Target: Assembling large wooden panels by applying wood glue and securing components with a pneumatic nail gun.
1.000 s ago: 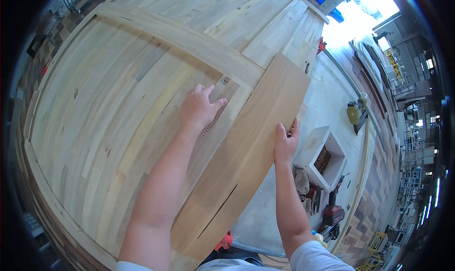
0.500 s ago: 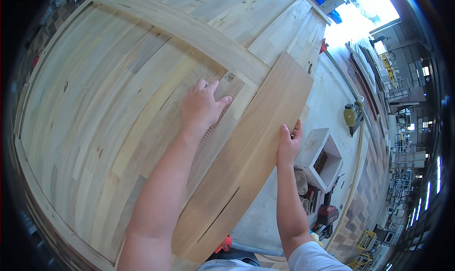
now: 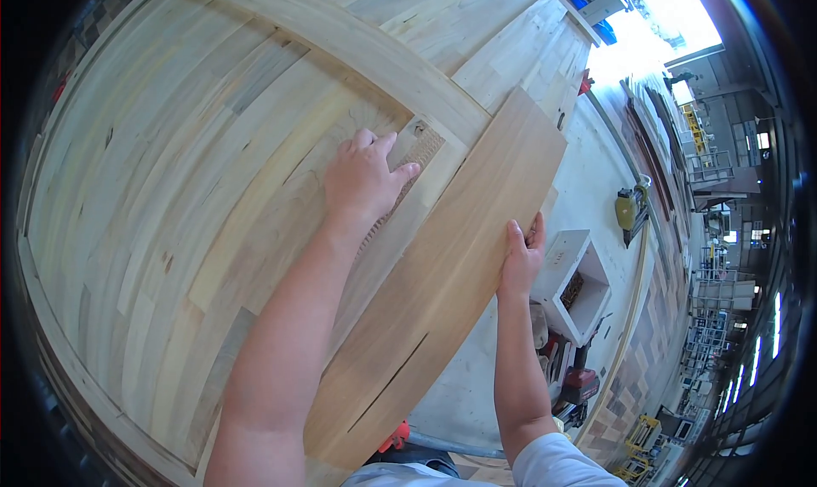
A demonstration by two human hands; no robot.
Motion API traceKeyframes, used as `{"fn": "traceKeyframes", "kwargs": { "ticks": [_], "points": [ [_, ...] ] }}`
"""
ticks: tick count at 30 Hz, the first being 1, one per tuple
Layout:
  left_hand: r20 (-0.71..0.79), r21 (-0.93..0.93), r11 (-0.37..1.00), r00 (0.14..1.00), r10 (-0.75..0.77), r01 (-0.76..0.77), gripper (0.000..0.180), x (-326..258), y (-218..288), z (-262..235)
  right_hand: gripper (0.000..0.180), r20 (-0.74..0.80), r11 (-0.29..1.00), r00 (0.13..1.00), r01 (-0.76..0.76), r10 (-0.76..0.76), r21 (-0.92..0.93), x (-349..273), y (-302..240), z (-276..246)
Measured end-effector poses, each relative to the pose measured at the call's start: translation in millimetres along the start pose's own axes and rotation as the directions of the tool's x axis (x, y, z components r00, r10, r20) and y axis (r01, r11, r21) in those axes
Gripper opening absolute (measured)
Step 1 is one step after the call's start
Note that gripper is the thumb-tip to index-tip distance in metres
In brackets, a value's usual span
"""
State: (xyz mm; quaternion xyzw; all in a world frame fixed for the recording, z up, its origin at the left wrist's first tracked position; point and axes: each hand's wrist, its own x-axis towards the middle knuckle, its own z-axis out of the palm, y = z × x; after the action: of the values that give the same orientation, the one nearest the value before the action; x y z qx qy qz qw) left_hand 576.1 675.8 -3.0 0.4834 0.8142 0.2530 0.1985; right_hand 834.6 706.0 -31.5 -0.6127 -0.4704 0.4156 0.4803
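A long brown wooden board [image 3: 464,223] slants along the right edge of a large pale wood panel [image 3: 196,180] made of many strips. My right hand [image 3: 521,255] grips the board's right edge, its thumb on top and other fingers partly hidden. My left hand [image 3: 364,174] is over the panel beside a narrow ridged wooden strip [image 3: 423,151], inside the panel's raised frame [image 3: 357,40]. Its thumb spreads over the strip, apart from the bent fingers, and nothing shows between them. A dark lengthwise crack marks the board's near part.
To the right, a pale worktop [image 3: 587,180] carries a white open box [image 3: 574,274] with small brown pieces inside. Near it are a red and black power tool [image 3: 580,386] and an olive nail gun [image 3: 630,210]. Red clamp parts [image 3: 396,438] show below the board.
The view has shifted slightly, moving the panel and frame a little in the picture. Both hands keep nearly the same places on the wood; the right still grips the board.
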Motion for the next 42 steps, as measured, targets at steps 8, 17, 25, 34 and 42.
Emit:
{"fn": "traceKeyframes", "kwargs": {
  "ticks": [8,17,25,34,42],
  "points": [
    [0.018,0.004,1.0,1.0,-0.016,0.016,0.061,0,-2,0,0.066,0.028,0.995,1.0,0.001,-0.004,0.098,-2,1,2],
    [0.024,-0.021,1.0,1.0,-0.008,0.009,0.057,2,0,-1,0.067,0.025,0.997,0.999,0.03,-0.032,0.078,-2,0,1],
    [0.01,-0.03,1.0,1.0,0.007,-0.006,0.058,1,2,-1,0.068,0.025,0.997,0.999,0.022,-0.024,0.074,0,-2,1],
    [0.023,-0.007,1.0,1.0,0.002,-0.001,0.059,0,0,-4,0.067,0.039,0.996,0.999,0.024,-0.027,0.083,-3,-2,3],
    [0.012,0.003,1.0,1.0,0.003,-0.003,0.06,1,1,-1,0.068,0.014,0.996,0.998,0.053,-0.055,0.074,2,6,0]
  ]
}}
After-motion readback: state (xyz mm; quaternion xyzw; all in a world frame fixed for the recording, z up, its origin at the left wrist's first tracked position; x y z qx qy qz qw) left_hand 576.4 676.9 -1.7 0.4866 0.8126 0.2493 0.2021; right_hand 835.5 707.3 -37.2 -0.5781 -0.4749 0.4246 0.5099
